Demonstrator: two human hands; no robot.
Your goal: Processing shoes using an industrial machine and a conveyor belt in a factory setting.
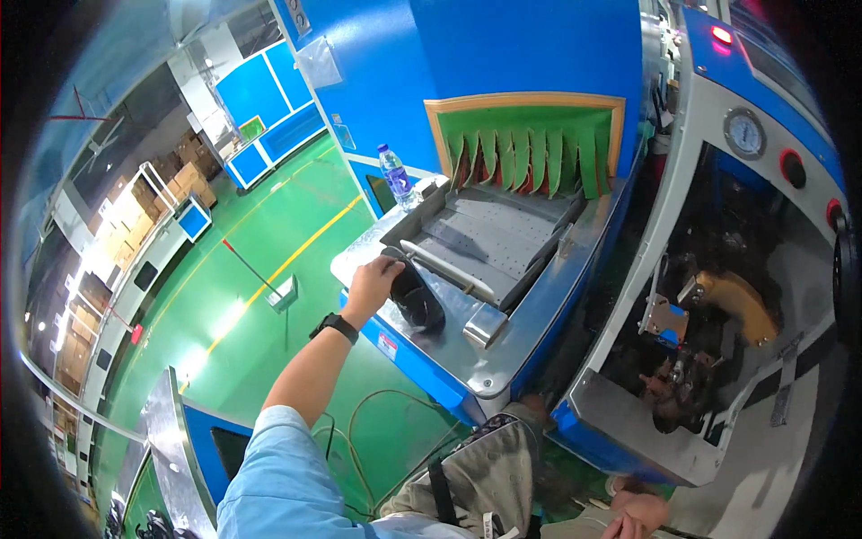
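Note:
A black shoe (418, 304), toe toward me, is on the metal ledge at the front of a blue machine. The fingers of my left hand (370, 286) are closed on its far end, and a dark watch sits on that wrist. At the lower edge, right of my lap, is my right hand (636, 517). It is small and partly cut off, and I cannot make out how its fingers lie. Just beyond the shoe runs a grey roller bar (449, 272) in front of a perforated metal bed (494, 234).
Green strip curtains (530, 148) hang over the machine's opening. A water bottle (395, 175) stands on the ledge's far left corner. On the right is a second machine with a pressure gauge (744, 132). Hoses (355, 440) and a long-handled dustpan (283, 293) are on the green floor.

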